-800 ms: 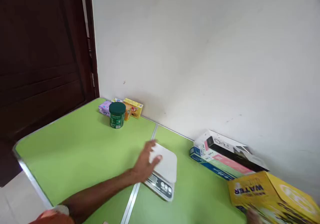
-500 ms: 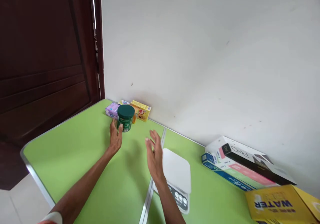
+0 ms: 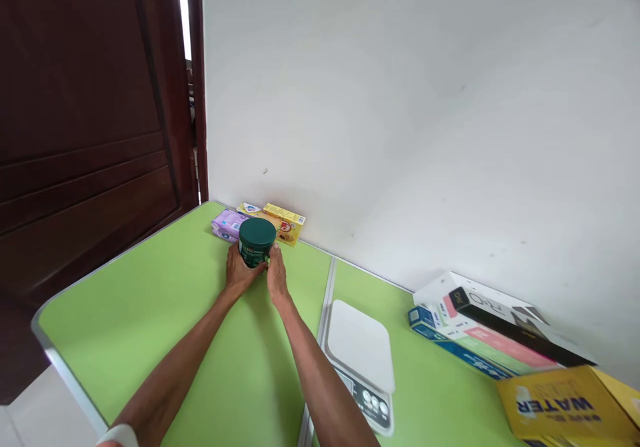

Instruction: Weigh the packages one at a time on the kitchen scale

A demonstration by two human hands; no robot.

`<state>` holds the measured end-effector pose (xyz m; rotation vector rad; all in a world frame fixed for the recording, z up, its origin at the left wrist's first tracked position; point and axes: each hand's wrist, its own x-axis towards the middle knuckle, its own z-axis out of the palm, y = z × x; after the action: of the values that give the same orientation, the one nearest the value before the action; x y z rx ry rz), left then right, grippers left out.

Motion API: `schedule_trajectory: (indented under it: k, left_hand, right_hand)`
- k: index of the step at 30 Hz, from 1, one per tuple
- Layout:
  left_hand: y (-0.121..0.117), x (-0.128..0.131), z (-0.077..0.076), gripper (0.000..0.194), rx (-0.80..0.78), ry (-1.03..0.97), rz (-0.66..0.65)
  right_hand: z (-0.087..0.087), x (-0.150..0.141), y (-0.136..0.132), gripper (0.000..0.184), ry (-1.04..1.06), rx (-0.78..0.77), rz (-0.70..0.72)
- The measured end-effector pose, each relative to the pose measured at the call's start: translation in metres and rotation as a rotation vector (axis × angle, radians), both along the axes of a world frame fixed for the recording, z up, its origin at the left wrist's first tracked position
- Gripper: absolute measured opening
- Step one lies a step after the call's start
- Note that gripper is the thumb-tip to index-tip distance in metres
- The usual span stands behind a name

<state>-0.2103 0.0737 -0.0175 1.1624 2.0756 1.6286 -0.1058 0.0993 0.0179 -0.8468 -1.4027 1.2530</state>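
Observation:
A dark green jar (image 3: pixel 257 241) with a green lid stands near the far left corner of the green table (image 3: pixel 150 314). My left hand (image 3: pixel 240 270) grips its left side and my right hand (image 3: pixel 277 272) grips its right side, so both hands close around the jar. Right behind it lie a purple packet (image 3: pixel 227 223) and a yellow box (image 3: pixel 285 222) against the wall. A white digital scale (image 3: pixel 361 357) sits to the right of my right forearm.
Stacked flat boxes (image 3: pixel 493 337) lie by the wall at the right, with a yellow carton marked WATER (image 3: pixel 565 404) in front of them. A dark wooden door (image 3: pixel 85 120) stands to the left of the table. The table's metal edge (image 3: pixel 65 370) runs near left.
My left hand left the scale and reached the jar. My right hand came up from the yellow carton and closed on the jar's other side. The view swung left.

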Motion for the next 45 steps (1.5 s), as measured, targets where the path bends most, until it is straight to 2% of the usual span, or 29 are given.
schedule_trajectory:
  k: [3,6,9,11,16,20,29,33,36,38,39,42,45]
  left_hand:
    - [-0.02,0.015,0.01,0.083,-0.005,0.028,-0.032]
    - [-0.036,0.042,0.031,0.078,0.076,0.102,-0.091]
    - [-0.045,0.083,0.051,0.077,0.183,0.156,-0.193]
    - [-0.048,0.117,0.059,0.076,0.228,0.161,-0.264]
    - [-0.056,0.192,0.059,0.072,0.181,0.145,-0.44]
    - [-0.058,0.221,0.054,0.072,0.086,0.122,-0.518]
    - [-0.053,0.222,0.044,0.075,0.011,0.15,-0.554]
    - [-0.054,0.221,0.045,0.079,-0.024,0.172,-0.588]
    - [-0.056,0.211,0.045,0.095,-0.065,0.183,-0.642]
    - [-0.059,0.198,0.04,0.107,-0.064,0.143,-0.699]
    - [-0.06,0.189,0.035,0.105,-0.052,0.091,-0.714]
    - [-0.061,0.165,0.015,0.076,-0.014,-0.132,-0.606]
    - [-0.056,0.149,-0.005,0.071,0.006,-0.22,-0.436]
  right_hand:
    - [0.011,0.023,-0.021,0.077,-0.032,0.016,-0.043]
    - [0.032,0.059,-0.046,0.072,-0.106,0.073,-0.079]
    - [0.052,0.106,-0.071,0.07,-0.172,0.103,-0.191]
    - [0.058,0.14,-0.086,0.067,-0.216,0.117,-0.3]
    - [0.051,0.21,-0.109,0.06,-0.329,0.137,-0.503]
    - [0.038,0.237,-0.113,0.062,-0.354,0.137,-0.584]
    - [0.018,0.243,-0.108,0.059,-0.291,0.091,-0.558]
    - [0.013,0.247,-0.111,0.061,-0.284,0.076,-0.542]
    - [0.003,0.263,-0.11,0.063,-0.263,0.044,-0.513]
    - [-0.01,0.281,-0.107,0.069,-0.244,-0.011,-0.562]
    - [-0.017,0.29,-0.105,0.074,-0.241,-0.043,-0.602]
    - [-0.042,0.314,-0.102,0.082,-0.255,-0.121,-0.679]
    - [-0.059,0.324,-0.102,0.08,-0.272,-0.135,-0.701]
